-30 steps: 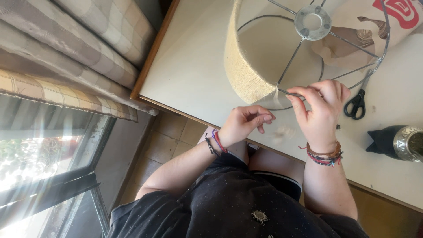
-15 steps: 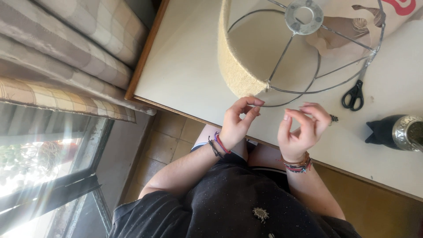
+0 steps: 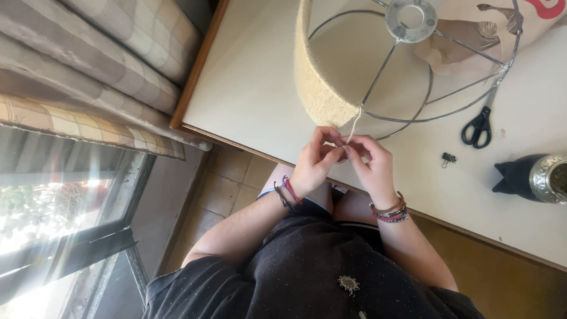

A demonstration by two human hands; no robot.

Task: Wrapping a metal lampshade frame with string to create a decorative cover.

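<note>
both hands, left hand (image 3: 316, 162) and right hand (image 3: 371, 165), pinch the twine (image 3: 353, 127) together near the table's (image 3: 248, 88) front edge; a jerk could loosen the lampshade (image 3: 322, 88) wrapping.

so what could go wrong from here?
1. Both hands pinch the twine close to the wrapped band; if the grip slips, tension could drop and the last turns may loosen.
2. The lampshade frame rests on the table with nothing visibly holding it; a hard pull might drag or tip it.
3. The scissors lie against the frame's rim and could get knocked.
</note>
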